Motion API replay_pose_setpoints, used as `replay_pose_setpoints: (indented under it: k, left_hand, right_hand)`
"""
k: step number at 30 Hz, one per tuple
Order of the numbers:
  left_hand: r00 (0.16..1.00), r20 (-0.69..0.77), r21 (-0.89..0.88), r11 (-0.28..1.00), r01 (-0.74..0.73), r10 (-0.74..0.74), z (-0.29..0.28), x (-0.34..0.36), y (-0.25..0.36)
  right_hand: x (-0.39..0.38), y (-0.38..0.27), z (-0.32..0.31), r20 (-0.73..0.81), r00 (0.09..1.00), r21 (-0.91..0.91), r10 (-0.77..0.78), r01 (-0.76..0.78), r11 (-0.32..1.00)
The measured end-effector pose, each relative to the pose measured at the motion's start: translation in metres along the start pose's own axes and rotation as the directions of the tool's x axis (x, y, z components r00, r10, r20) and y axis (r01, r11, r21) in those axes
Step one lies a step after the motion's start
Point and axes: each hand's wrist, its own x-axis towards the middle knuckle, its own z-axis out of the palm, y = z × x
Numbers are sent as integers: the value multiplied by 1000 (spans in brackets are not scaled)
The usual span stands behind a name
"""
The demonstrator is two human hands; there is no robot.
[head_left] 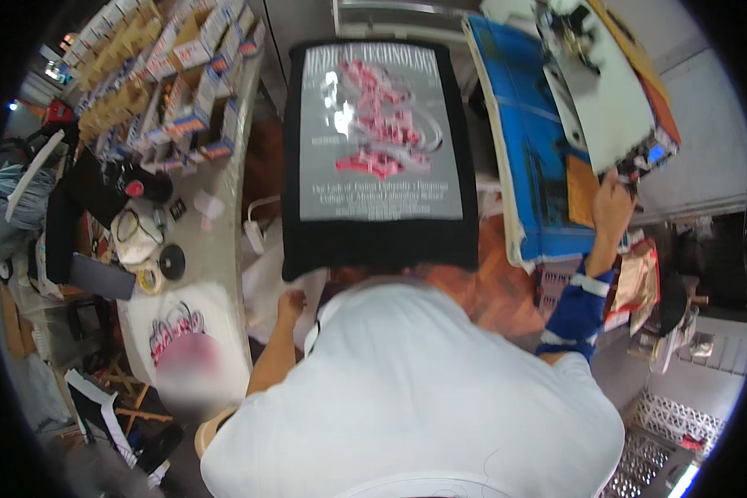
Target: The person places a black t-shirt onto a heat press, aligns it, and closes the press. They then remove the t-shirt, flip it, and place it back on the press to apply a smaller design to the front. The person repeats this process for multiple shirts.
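A black T-shirt (pixel 378 249) lies stretched over a board in front of me. It carries a large grey printed panel (pixel 323 166) with a pink and red design and white lettering. Below the board's near left corner is my left hand (pixel 290 304), its fingers loosely curled and nothing visible in them. My right hand (pixel 614 204) reaches out to the right, past the blue surface, fingers closed at the near end of a control box (pixel 654 156) with a small lit blue display. What exactly those fingers hold is hidden. A blue sleeve with white bands (pixel 579 307) covers my right forearm.
On the left, a long table (pixel 224 187) bears cardboard boxes (pixel 195 41), tape rolls (pixel 149 278) and a white printed cloth (pixel 133 328). At right lie a blue-topped panel (pixel 527 141) and a pale flat plate (pixel 618 91). Reddish floor (pixel 498 290) shows near the board.
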Motion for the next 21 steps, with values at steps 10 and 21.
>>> replay_pose_setpoints:
  k: [10, 21]
  left_hand:
    - [930, -170, 112, 931, 348, -327, 6, -86, 30]
    - [899, -213, -111, 924, 366, -382, 8, -122, 11]
  right_hand:
    - [-74, -145, -33, -328, 917, 242, -228, 315, 918]
    - [-92, -283, -37, -546, 771, 399, -329, 584, 707]
